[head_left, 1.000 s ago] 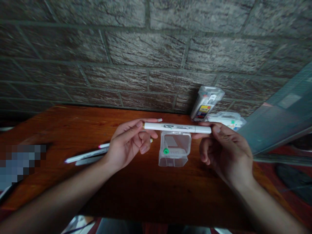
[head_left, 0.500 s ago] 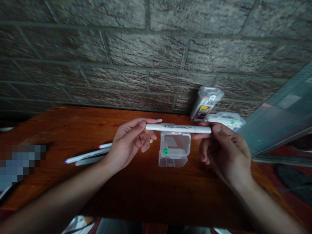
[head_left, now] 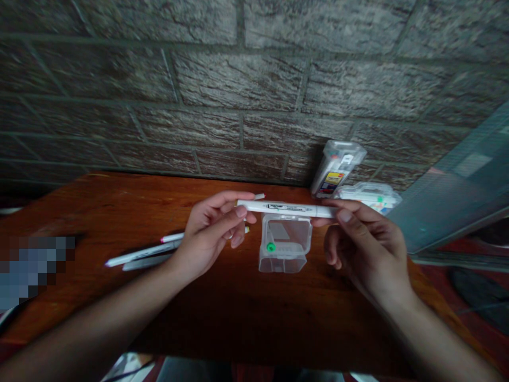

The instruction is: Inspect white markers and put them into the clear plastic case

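Observation:
A white marker pen (head_left: 290, 208) with dark printing on its barrel is held level above the table. My left hand (head_left: 217, 228) pinches its left end between thumb and fingers. At the other end, my right hand (head_left: 363, 239) grips the marker between thumb and forefinger, its other fingers curled. Below and behind the marker stands a small clear plastic case (head_left: 283, 260), its lid up, with a green round piece (head_left: 271, 247) at its left. Several more markers (head_left: 143, 253) lie on the table beside my left wrist, partly hidden by that arm.
Against the brick wall (head_left: 242, 90) leans a clear pack with a yellow label (head_left: 335, 178). Beside it is another clear case (head_left: 369, 196) with white contents. The wooden table (head_left: 246, 313) extends under both arms. A glassy panel (head_left: 465, 175) rises at the right.
The marker has turned slightly, so its printing shows more fully, and its right end sits lower and further left. My left thumb has slid right along the barrel.

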Demonstrator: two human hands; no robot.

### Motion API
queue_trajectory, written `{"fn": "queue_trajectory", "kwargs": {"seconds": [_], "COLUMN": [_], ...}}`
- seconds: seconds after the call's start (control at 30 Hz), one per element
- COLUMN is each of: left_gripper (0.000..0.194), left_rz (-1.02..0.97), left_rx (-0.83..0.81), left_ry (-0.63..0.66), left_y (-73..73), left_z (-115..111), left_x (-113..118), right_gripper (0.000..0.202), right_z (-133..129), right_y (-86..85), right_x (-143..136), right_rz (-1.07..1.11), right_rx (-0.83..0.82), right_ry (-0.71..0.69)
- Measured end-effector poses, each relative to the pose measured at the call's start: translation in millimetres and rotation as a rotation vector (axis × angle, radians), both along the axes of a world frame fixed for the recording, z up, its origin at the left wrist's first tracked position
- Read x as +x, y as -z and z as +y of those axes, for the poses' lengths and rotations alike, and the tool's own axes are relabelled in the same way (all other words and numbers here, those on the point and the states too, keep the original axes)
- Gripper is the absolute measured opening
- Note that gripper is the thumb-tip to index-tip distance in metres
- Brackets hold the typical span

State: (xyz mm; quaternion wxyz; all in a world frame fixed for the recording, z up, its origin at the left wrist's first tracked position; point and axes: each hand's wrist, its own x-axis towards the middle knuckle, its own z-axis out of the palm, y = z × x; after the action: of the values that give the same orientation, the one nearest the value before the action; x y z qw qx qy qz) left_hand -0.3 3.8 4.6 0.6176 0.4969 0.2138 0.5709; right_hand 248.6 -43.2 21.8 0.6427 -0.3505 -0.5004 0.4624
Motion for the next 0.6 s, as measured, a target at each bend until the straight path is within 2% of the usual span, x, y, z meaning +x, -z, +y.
{"fn": "queue_trajectory", "kwargs": {"seconds": [0.3,0.6], "left_gripper": [0.022,0.021], "left_rz": [0.009,0.056], "left_rx": [0.005,0.045], "left_ry": [-0.013,-0.03], "left_y": [-0.6,5.6], "left_z": [-0.5,0.7], "left_x": [0.8,0.6], "right_gripper": [0.014,0.015], "right_z": [-0.9,1.3], "right_y": [5.1,4.8], "right_x": [2.7,3.2], "right_rz": [-0.078,-0.176], "right_rx": [0.043,0.077], "right_ry": [-0.007,0.069]}}
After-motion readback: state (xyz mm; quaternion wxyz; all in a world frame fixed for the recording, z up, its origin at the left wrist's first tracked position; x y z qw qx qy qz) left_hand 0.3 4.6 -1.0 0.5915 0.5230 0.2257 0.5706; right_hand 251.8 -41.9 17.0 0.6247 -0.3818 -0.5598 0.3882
